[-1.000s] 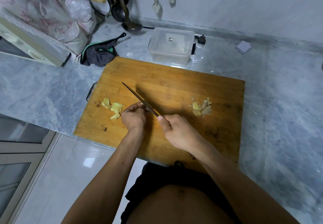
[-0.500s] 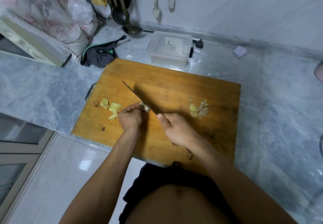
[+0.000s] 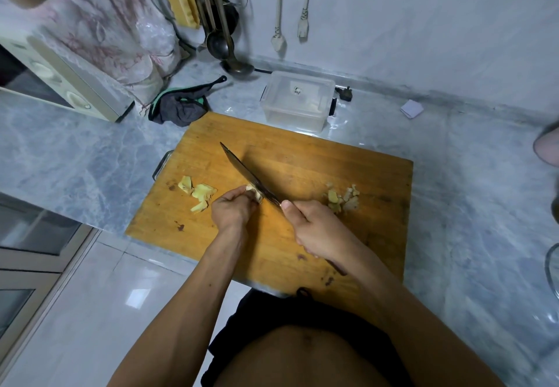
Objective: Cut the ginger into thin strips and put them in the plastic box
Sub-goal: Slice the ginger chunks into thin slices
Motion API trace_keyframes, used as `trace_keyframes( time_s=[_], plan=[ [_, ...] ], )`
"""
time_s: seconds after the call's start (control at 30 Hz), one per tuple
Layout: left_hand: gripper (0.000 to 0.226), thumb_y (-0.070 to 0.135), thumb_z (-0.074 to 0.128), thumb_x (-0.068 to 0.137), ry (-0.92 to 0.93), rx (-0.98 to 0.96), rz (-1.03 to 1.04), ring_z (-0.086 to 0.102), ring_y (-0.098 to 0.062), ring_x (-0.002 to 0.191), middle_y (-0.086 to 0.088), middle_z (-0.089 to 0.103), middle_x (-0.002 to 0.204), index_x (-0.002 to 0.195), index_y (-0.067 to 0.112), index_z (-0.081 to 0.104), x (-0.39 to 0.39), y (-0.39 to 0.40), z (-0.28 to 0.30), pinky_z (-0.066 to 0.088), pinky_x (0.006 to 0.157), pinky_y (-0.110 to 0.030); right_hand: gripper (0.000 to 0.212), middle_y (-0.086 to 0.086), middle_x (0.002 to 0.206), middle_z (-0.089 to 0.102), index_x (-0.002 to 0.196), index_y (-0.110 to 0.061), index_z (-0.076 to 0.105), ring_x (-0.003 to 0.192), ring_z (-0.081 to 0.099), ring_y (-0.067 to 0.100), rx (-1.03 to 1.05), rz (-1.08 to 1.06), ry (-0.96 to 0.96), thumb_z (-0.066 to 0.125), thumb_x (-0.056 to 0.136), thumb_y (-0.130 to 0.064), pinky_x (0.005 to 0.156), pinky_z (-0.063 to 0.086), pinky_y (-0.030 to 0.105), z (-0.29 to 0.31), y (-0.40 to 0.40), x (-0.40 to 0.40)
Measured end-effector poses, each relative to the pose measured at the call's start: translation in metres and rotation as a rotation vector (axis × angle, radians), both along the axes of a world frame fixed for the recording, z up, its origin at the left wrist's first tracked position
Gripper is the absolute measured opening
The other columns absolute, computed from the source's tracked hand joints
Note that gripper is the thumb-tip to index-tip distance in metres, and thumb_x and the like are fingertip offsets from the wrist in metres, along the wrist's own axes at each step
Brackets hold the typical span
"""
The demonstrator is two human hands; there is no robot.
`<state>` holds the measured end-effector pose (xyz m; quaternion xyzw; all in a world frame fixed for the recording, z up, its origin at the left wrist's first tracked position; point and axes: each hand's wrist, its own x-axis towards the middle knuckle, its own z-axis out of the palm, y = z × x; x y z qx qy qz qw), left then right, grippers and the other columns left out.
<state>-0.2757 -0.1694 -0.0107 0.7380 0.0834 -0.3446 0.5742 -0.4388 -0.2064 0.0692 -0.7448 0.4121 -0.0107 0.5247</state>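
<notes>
On the wooden cutting board (image 3: 317, 163) my left hand (image 3: 231, 209) pinches a small pale ginger piece (image 3: 253, 192) with curled fingers. My right hand (image 3: 317, 231) grips the handle of a dark knife (image 3: 248, 175), whose blade lies against the right side of that ginger piece and points to the far left. Several yellow ginger slices (image 3: 198, 191) lie left of my left hand. A small heap of cut ginger bits (image 3: 341, 197) lies right of the blade. The clear plastic box (image 3: 298, 101), lid on, stands just beyond the board's far edge.
A dark cloth (image 3: 181, 107) lies at the board's far left corner. A cream appliance (image 3: 57, 81) under a patterned cover stands at the left. Ladles (image 3: 230, 51) hang by the wall. A folded white paper (image 3: 412, 109) lies at the far right on the marble counter (image 3: 484, 205).
The knife blade has shifted a little and now rests against the ginger piece, which shows more beside my left fingers. My head has moved, so the view sits slightly differently.
</notes>
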Motion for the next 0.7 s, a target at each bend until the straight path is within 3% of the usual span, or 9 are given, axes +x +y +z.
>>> trace_keyframes(
  time_s=[0.13,0.43,0.6,0.7],
  plan=[
    [0.011,0.002,0.068,0.087,0.002,-0.005,0.022,0.063,-0.014,0.058,-0.005,0.071,0.073,0.093,0.005,0.076,-0.0004,-0.0013,0.0013,0.059,0.068,-0.026,0.048,0.003,0.066,0.055,0.075,-0.014,0.049,0.048,0.047,0.009,-0.012,0.025,0.017,0.033,0.107,-0.045,0.053,0.041,0.030,0.0030,-0.0006,-0.0004],
    [0.011,0.001,0.065,0.088,-0.023,-0.010,0.047,0.063,-0.015,0.060,-0.012,0.072,0.083,0.092,0.004,0.075,-0.0017,-0.0036,-0.0021,0.056,0.061,-0.023,0.049,0.002,0.066,0.054,0.074,-0.013,0.049,0.057,0.049,0.014,-0.033,0.051,0.031,0.033,0.107,-0.046,0.060,0.041,0.036,0.0030,0.0016,0.0001],
    [0.012,0.001,0.064,0.089,-0.019,-0.003,0.062,0.068,-0.020,0.073,-0.013,0.074,0.088,0.091,0.005,0.075,-0.0006,-0.0045,-0.0043,0.059,0.072,-0.029,0.050,0.000,0.064,0.051,0.071,-0.015,0.046,0.059,0.048,0.014,-0.038,0.043,0.033,0.033,0.107,-0.047,0.065,0.046,0.046,0.0012,0.0047,0.0010],
    [0.015,0.000,0.064,0.088,-0.028,0.001,0.073,0.068,-0.022,0.073,-0.014,0.074,0.088,0.082,0.010,0.074,-0.0008,-0.0056,-0.0061,0.059,0.072,-0.031,0.049,-0.003,0.062,0.044,0.067,-0.017,0.041,0.058,0.043,0.014,-0.051,0.039,0.019,0.035,0.107,-0.044,0.060,0.036,0.040,-0.0006,0.0060,0.0022]
  ],
)
